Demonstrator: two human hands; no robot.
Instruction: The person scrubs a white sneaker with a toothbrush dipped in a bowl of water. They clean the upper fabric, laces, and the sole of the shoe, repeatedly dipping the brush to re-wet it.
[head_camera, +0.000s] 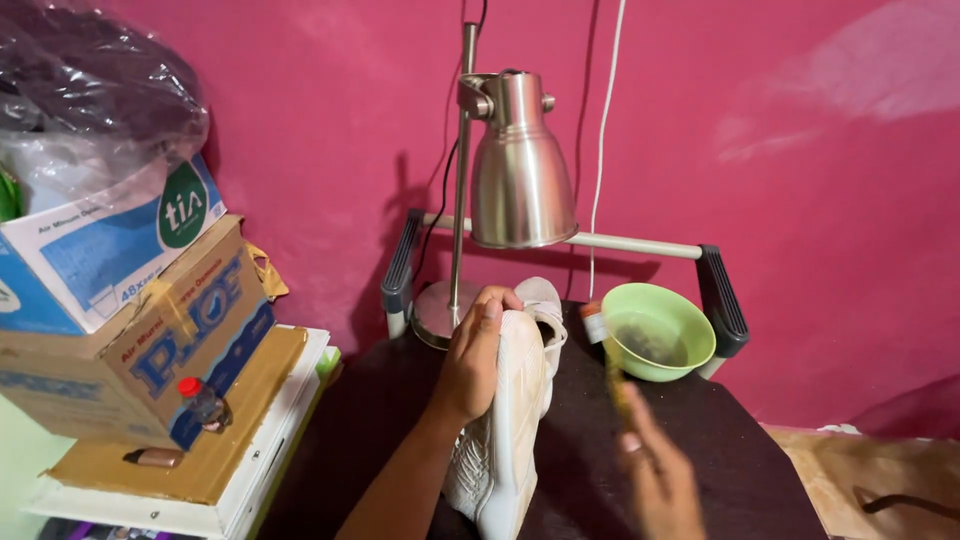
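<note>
My right hand (655, 480) is nearest the lens, low right, motion-blurred; fingers look closed round a thin brush (615, 385) whose yellowish shaft points up toward the bowl; grip detail is too smeared to say more. My left hand (475, 355) comes in from bottom centre; fingers curled over the upper edge of a white sneaker (505, 440), gripping it on its side, sole facing right; the shoe rests on the dark tabletop (700, 450), roughly mid-table, toe end toward me. A second white shoe (545, 305) sits just behind, partly hidden. Green bowl (658, 330) at the table's back right, dark liquid inside; a small container (594, 322) touches its left rim. Steel desk lamp (520, 165) stands behind the shoes; pink wall (800, 150) beyond. Cardboard boxes (140, 320) stacked left; a small red-capped bottle (205, 403) beside them.
</note>
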